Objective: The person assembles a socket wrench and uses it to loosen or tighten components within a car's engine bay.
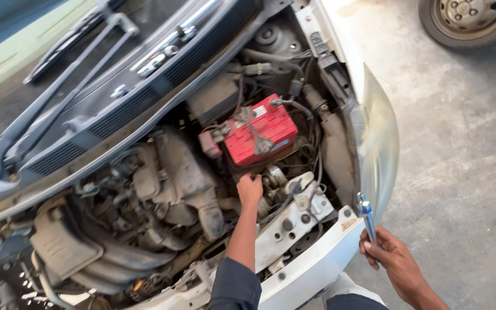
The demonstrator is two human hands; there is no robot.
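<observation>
Under the raised bonnet, in the engine bay [162, 189]: one red battery [262, 135], rectangular, one small white label on top. Left hand [250, 189] just below the battery, fingers curled against the dark parts there; grip state impossible to tell. Outside the bumper [317, 270], right hand [394, 255], grip pressed around one blue-and-silver tool [367, 218], upright. One wheel [469, 20] on the concrete floor [460, 143], well apart.

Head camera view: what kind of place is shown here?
Probably a car repair workshop: an open engine bay with a red battery, a bare concrete floor, and another vehicle's wheel nearby.
</observation>
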